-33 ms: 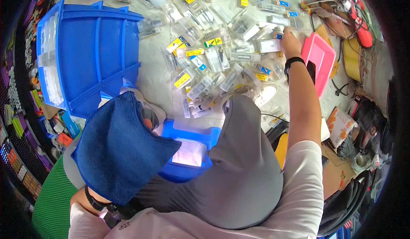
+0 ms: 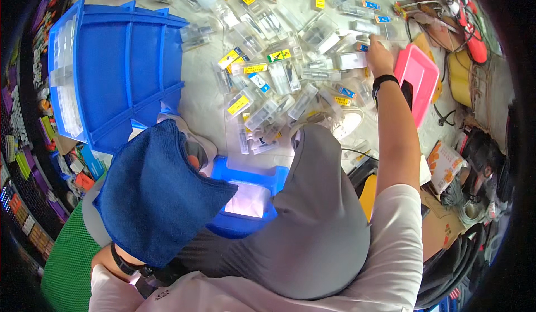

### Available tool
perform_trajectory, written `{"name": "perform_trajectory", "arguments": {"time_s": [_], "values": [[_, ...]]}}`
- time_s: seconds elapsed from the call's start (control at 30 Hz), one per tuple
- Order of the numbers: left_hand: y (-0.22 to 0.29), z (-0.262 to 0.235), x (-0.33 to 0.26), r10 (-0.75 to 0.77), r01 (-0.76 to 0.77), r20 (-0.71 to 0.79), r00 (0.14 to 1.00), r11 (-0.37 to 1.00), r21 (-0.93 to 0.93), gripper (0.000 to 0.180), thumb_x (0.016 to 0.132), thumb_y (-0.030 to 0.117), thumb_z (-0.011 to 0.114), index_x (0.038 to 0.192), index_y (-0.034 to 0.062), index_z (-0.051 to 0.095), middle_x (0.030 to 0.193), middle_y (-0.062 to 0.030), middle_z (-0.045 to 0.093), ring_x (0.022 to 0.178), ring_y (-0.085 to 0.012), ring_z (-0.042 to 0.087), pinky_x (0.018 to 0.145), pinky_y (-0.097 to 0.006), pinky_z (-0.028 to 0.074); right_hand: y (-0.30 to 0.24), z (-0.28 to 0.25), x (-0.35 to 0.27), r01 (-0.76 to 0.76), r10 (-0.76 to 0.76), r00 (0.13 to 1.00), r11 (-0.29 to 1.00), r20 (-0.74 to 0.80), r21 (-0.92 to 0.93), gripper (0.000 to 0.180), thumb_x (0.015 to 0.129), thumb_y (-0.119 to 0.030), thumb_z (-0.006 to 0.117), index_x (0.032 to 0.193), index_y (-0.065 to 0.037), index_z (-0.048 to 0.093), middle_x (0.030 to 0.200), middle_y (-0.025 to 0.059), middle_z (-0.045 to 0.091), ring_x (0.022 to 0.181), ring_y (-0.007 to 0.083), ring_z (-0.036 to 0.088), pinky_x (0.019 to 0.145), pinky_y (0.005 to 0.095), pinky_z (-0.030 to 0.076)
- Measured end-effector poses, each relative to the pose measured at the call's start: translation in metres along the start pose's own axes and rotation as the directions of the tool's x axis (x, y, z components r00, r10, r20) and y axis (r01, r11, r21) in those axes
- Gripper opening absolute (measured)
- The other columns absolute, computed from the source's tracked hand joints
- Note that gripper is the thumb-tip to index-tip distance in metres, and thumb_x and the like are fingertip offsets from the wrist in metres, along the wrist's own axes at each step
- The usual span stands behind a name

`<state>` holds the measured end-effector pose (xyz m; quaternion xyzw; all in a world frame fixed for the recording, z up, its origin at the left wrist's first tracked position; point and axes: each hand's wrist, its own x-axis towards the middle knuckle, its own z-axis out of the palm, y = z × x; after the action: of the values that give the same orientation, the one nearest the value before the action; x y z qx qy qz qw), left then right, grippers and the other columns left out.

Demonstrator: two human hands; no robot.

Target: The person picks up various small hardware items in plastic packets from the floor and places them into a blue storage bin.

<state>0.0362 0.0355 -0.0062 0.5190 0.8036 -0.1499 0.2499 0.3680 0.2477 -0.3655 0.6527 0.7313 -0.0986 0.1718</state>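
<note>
My right hand (image 2: 381, 57) reaches to the far right of a pile of small clear plastic boxes (image 2: 282, 77). Its fingers are closed at the end of one clear plastic box with a pale insert (image 2: 351, 60), beside a small blue label. A dark blue cloth (image 2: 162, 195) lies over my left knee and covers my left forearm and hand. Only the wrist with a black band (image 2: 129, 265) shows below it, so those fingers are hidden. Many boxes carry yellow, blue or green labels.
A large blue plastic bin (image 2: 153, 61) stands at the left. Between my legs sits a smaller blue bin (image 2: 279, 175) with something pale inside. A pink tray (image 2: 427, 69) lies beside my right wrist. Shelves of small goods line the left; cables, bags and cardboard crowd the right.
</note>
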Motion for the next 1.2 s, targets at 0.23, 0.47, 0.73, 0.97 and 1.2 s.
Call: {"name": "perform_trajectory", "arguments": {"time_s": [0.23,0.47,0.73,0.97,1.2], "values": [[-0.025,0.025,-0.012,0.116,-0.160,-0.169,0.979,0.948,-0.274,0.067,0.047,0.016,0.072,0.110,0.0063,0.052,0.079,-0.0064,0.056,0.072,-0.0205,0.057,0.067,-0.031,0.047,-0.011,-0.015,0.001,0.052,-0.051,0.996,0.999,0.077,-0.008,0.050,0.075,-0.007,0.051,0.122,-0.018,0.037,0.095,0.0197,0.060,0.088,0.0350,0.059,0.073,0.0449,0.047],[0.003,-0.003,0.002,0.126,-0.127,-0.096,0.987,0.992,-0.001,0.057,0.051,0.021,0.071,0.102,0.0039,0.054,0.078,-0.0117,0.057,0.076,-0.0304,0.057,0.068,-0.036,0.047,-0.021,-0.015,0.002,0.037,-0.031,0.989,0.999,0.143,-0.040,0.030,0.075,-0.015,0.056,0.103,-0.008,0.050,0.098,0.0175,0.060,0.092,0.0340,0.058,0.077,0.0424,0.047],[-0.021,-0.002,-0.008,0.206,-0.247,-0.258,0.944,0.960,-0.135,0.039,0.054,0.023,0.068,0.087,0.0056,0.056,0.075,-0.0118,0.056,0.072,-0.0305,0.056,0.063,-0.037,0.045,-0.002,-0.037,-0.034,0.045,-0.042,0.996,0.999,-0.074,0.031,0.052,0.073,-0.032,0.059,0.117,-0.008,0.044,0.090,0.0216,0.060,0.082,0.0365,0.059,0.068,0.0463,0.047],[-0.047,-0.001,-0.034,0.310,-0.435,-0.422,0.852,0.867,-0.241,0.029,0.057,0.021,0.065,0.080,0.0074,0.058,0.071,-0.0100,0.056,0.069,-0.0284,0.056,0.060,-0.036,0.044,-0.057,-0.179,-0.077,0.379,-0.370,0.909,0.925,-0.191,0.014,0.063,0.067,-0.019,0.064,0.124,-0.012,0.040,0.091,0.0202,0.058,0.079,0.0366,0.059,0.067,0.0431,0.049],[-0.060,0.005,-0.047,0.367,-0.618,-0.592,0.718,0.728,-0.299,0.019,0.059,0.019,0.063,0.074,0.0092,0.059,0.068,-0.0082,0.057,0.065,-0.0263,0.056,0.057,-0.035,0.043,-0.237,-0.364,-0.127,0.788,-0.730,0.608,0.603,-0.312,0.123,0.053,0.062,-0.023,0.068,0.107,0.001,0.054,0.053,0.0156,0.050,0.048,0.0226,0.052,0.050,0.0361,0.042]]}}
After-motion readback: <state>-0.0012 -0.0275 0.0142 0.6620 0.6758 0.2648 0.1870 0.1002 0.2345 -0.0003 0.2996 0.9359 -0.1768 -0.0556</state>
